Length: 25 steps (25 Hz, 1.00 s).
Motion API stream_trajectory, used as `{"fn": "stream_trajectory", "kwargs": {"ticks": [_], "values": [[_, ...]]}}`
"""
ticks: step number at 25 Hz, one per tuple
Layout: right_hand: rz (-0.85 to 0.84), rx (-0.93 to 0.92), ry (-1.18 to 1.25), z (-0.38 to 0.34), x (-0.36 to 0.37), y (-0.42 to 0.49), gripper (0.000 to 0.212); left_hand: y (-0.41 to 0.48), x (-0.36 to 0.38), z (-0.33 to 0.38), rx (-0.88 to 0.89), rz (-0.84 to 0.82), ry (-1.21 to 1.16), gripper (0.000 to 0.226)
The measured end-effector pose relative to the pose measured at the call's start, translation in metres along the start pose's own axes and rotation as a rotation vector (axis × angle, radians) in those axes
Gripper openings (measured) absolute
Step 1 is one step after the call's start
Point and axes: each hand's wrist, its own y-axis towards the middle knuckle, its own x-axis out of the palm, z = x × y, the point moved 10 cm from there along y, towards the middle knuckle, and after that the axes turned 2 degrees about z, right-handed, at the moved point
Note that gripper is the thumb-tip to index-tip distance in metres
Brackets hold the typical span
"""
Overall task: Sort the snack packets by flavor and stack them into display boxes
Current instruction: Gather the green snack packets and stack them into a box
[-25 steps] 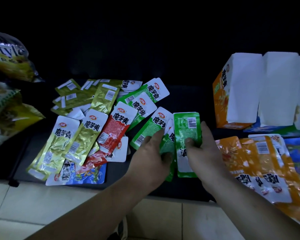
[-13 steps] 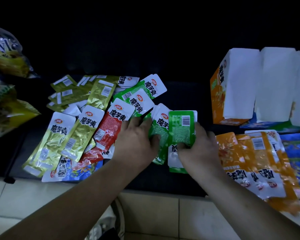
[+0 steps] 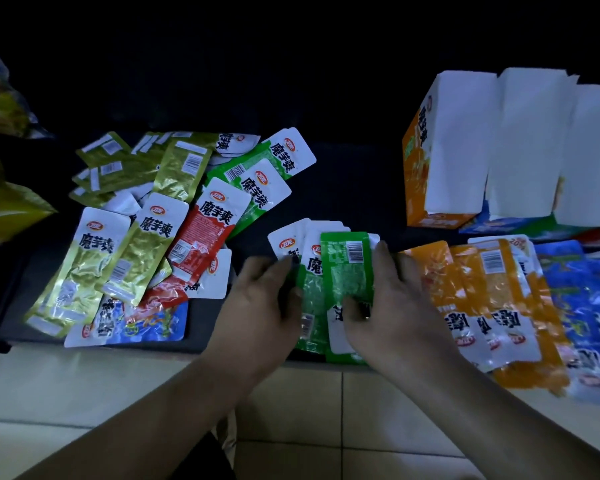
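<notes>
Left grip [image 3: 260,306], just right of a mixed pile [image 3: 146,237] on the dark bench [image 3: 343,188], pinches the left edge of a fan of green packets [image 3: 345,268]. Right grip [image 3: 392,306] clasps the fan's other side, thumb on top. Orange packets [image 3: 465,289], then blue packets [image 3: 575,296], lie beside it, with boxes [image 3: 465,150] standing behind.

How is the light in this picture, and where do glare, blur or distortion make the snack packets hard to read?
Head view: dim overall, black background. Head view: crinkled foil gives glare on the gold packets. Head view: the orange packets and blue packets near the right edge look smeared and stretched. Head view: the green packets in the middle show a clear barcode.
</notes>
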Motion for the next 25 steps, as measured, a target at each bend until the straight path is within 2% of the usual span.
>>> {"fn": "stream_trajectory", "kwargs": {"ticks": [4,9,12,15,17,19,20,22,24,25], "values": [[-0.003,-0.024,0.087,-0.002,-0.001,0.004,0.088,0.017,0.001,-0.001,-0.049,0.018,-0.141,0.054],[0.05,-0.061,0.115,-0.008,0.0,0.007,0.081,0.006,0.024,0.016,0.052,-0.045,-0.181,0.058],[0.092,-0.083,-0.009,-0.007,-0.008,0.005,0.074,0.008,0.01,0.009,0.062,-0.009,-0.218,0.043],[0.168,-0.091,-0.081,-0.009,-0.021,0.011,0.063,0.02,-0.021,0.002,0.099,0.066,-0.068,0.029],[0.216,-0.101,-0.047,-0.013,-0.027,0.02,0.053,0.037,-0.041,0.001,0.17,0.115,0.085,0.027],[0.226,-0.111,-0.021,-0.019,-0.027,0.028,0.045,0.062,-0.055,0.005,0.286,0.153,0.337,0.033],[0.222,-0.12,-0.012,-0.025,-0.024,0.03,0.042,0.077,-0.057,0.004,0.292,0.117,0.488,0.043],[0.251,-0.177,0.015,-0.042,-0.022,0.033,0.035,0.102,-0.049,-0.013,0.163,-0.067,0.732,0.069],[0.295,-0.286,0.078,-0.064,-0.02,0.035,0.029,0.107,-0.042,-0.029,0.093,-0.137,0.748,0.079],[0.293,-0.332,0.113,-0.074,-0.017,0.037,0.028,0.102,-0.04,-0.029,0.132,-0.129,0.688,0.077]]}}
